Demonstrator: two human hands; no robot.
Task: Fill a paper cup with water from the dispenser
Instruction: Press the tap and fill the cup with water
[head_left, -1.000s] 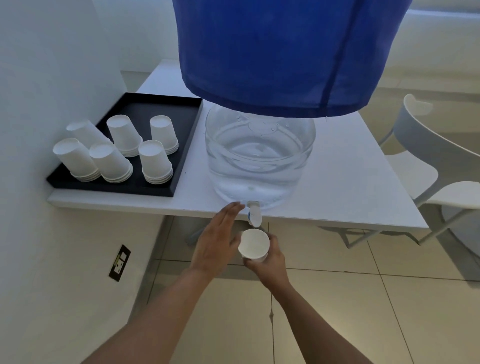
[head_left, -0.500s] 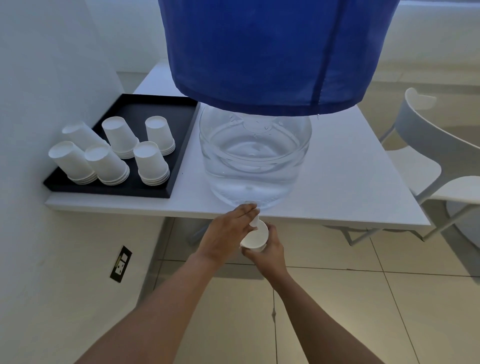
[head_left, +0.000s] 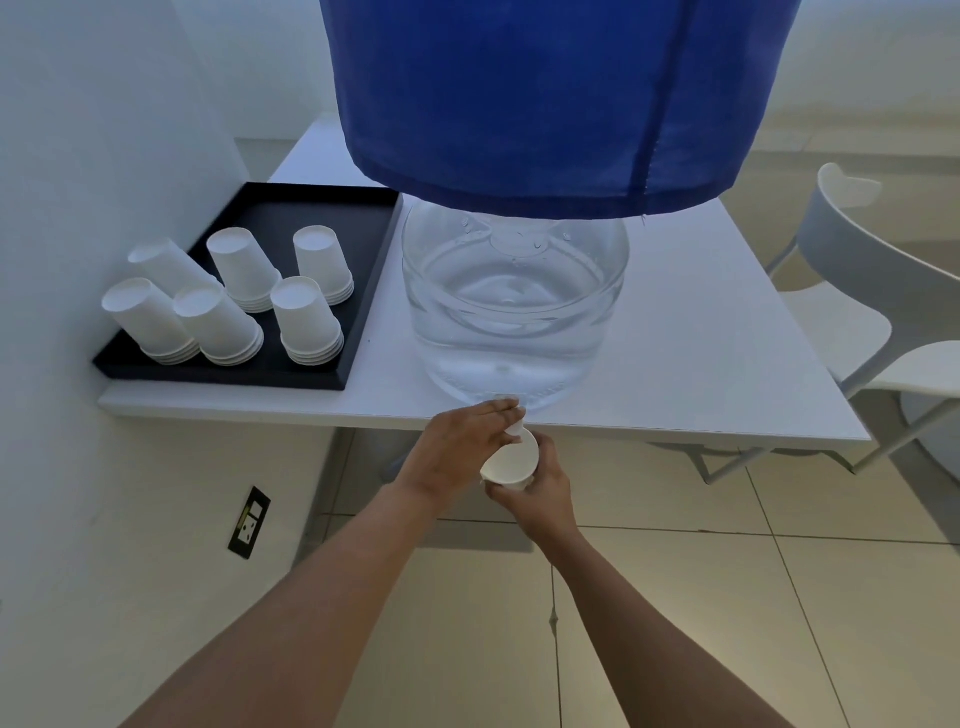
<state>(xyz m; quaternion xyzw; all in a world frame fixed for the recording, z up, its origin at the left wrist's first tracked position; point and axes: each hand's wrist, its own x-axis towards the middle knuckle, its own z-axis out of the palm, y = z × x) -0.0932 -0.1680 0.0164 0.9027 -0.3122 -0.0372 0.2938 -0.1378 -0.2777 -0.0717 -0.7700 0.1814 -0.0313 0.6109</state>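
Observation:
A clear water dispenser under a blue cloth cover stands at the front edge of the white table. Its small white tap juts out over the edge. My left hand is closed around the tap from the left. My right hand holds a white paper cup upright just below the tap, its mouth partly hidden by my left fingers. I cannot tell whether water is flowing.
A black tray with several stacks of upside-down white paper cups sits on the table's left side by the wall. A white chair stands at the right. A wall socket is low on the left wall.
My left hand has moved right from beside the tap onto it and closed around it. The cup has come up closer under the tap.

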